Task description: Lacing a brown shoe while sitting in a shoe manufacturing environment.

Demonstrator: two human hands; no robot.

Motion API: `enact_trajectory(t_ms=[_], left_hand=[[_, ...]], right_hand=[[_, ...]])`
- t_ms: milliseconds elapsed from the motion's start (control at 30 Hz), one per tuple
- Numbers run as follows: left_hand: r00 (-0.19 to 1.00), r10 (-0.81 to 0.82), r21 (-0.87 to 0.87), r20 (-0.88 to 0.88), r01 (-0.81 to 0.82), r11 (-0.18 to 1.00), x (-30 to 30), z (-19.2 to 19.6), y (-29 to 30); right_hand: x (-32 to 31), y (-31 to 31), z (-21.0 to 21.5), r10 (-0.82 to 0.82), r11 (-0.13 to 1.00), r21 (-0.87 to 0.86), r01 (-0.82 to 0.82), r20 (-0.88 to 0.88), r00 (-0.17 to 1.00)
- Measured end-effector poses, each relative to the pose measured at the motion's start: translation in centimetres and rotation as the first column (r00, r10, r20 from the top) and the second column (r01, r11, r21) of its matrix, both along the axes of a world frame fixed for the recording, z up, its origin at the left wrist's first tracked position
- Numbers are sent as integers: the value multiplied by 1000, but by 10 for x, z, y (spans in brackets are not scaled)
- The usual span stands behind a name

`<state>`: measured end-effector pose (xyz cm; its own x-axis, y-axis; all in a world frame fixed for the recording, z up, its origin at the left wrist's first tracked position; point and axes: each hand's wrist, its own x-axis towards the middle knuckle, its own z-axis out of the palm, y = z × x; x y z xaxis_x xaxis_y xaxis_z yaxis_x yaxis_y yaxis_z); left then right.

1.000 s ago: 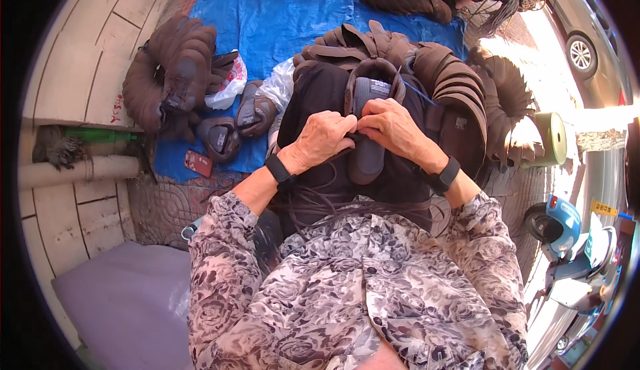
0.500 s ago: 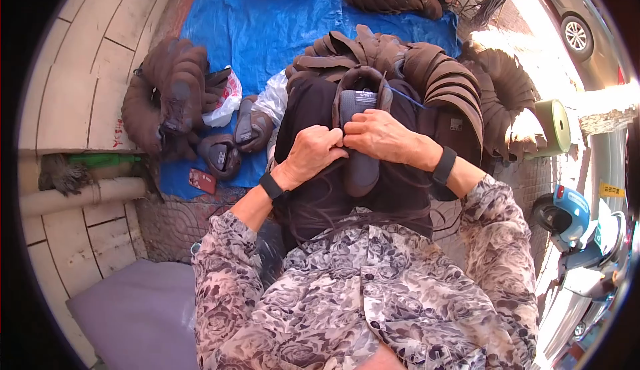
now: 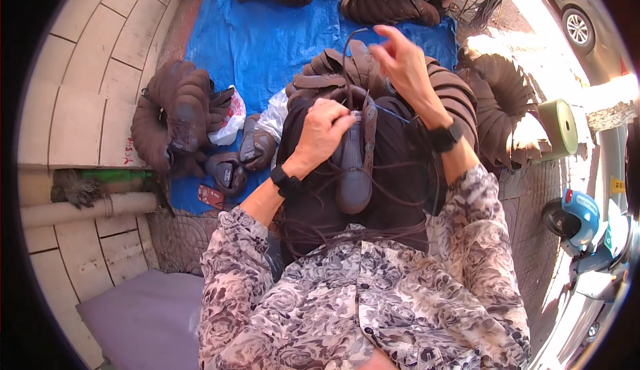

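A grey-brown shoe upper (image 3: 353,187) lies along my dark-trousered lap, toe toward me, with a ribbed grey tongue in its opening. My left hand (image 3: 323,133) is closed, pinching the upper's left edge near the collar. My right hand (image 3: 402,63) is raised beyond the shoe, index finger and thumb apart. A brown lace (image 3: 346,63) rises from the opening and curls over, its tip just short of my right fingertips. A thin blue strand (image 3: 393,113) lies right of the collar. Several loose brown laces (image 3: 353,231) drape across my lap.
Rows of nested brown uppers (image 3: 457,90) curve around my knees; another coil (image 3: 175,117) stands left on the blue tarp (image 3: 267,37). Two uppers and a red phone-like object (image 3: 211,197) lie nearby. A green roll (image 3: 559,128) and parked blue scooter (image 3: 587,220) are right; a tiled wall is left.
My right hand has left the shoe and moved up and away, and the lace now stands up from the opening. My left hand has shifted slightly, staying at the upper.
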<state>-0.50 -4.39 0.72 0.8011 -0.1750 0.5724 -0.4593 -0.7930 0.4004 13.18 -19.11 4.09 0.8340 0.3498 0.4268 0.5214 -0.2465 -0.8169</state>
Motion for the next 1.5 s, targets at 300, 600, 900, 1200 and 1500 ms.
enact_trajectory(t_ms=[300,600,900,1200,1500], left_hand=[[865,-263,-873,-427,-318,371,11,-10,2],[873,-116,-794,-474,-367,485,3,-8,-4],[889,-297,-932,-349,-298,205,19,-9,15],[957,-143,-933,-251,-200,300,48,65,32],[986,-4,-886,-168,-150,439,38,85,21]], right_hand=[[-23,-16,-38,37,925,-313,-215,-488,872],[-32,4,-29,-77,908,-394,146,187,979],[2,19,19,164,892,448,62,-447,879],[-35,34,37,499,793,579,-189,-441,746],[-57,63,46,445,696,715,-63,-361,820]])
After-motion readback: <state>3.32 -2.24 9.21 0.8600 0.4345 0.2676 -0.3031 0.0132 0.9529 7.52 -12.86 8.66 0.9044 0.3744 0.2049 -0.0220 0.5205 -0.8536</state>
